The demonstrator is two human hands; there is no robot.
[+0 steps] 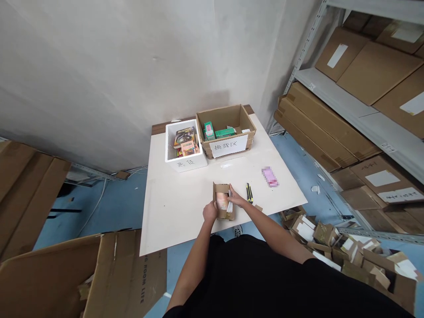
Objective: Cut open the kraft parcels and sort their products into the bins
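Note:
A small opened cardboard box (225, 215) is at the near edge of the white-topped table, its flaps raised. Inside lies an item with a pinkish-orange printed face (222, 201); its kind I cannot make out. My left hand (210, 212) is closed around the box's left side. On the other side, my right hand (236, 198) grips the right edge, beside a whitish strip (230, 205). A yellow and black box cutter (249, 193) lies just right of my right hand, apart from it.
A white foam box (187, 164) with books and a labelled carton (228, 146) with green boxes stand at the table's back. A blurred pink item (270, 176) lies right. Large open carton (126, 274) lower left, discarded boxes (351, 251) lower right, loaded shelves (356, 112) right.

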